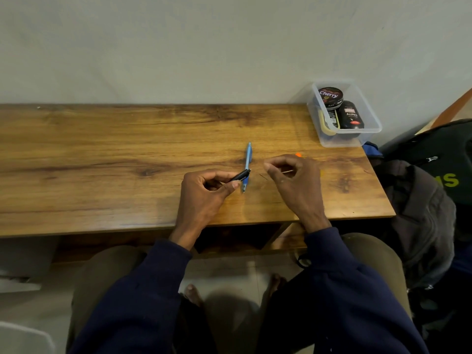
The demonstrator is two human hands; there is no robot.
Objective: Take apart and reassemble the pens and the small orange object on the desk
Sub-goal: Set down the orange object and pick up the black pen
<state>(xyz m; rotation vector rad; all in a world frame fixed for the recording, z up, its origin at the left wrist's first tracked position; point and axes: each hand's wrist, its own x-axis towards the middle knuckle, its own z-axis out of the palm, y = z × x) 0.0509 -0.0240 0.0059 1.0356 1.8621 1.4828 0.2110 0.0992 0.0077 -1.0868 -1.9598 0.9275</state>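
step: likely dismantling black pen (241, 175) | left hand (204, 192) gripping it, right hand (296, 182) pinching thin refill-like sliver (287, 171) | blue pen (248, 157) lying between them on surface (102, 149), orange object (298, 155) sitting just on far side of right hand | next: probably needing sliver lined up with black pen's open end

Your left hand (204, 190) grips a black pen barrel (240, 175), its end over the blue pen (248, 159) lying on the desk (102, 162). Your right hand (293, 180) pinches a thin pale rod (288, 171). The small orange object (298, 155) sits just behind that hand.
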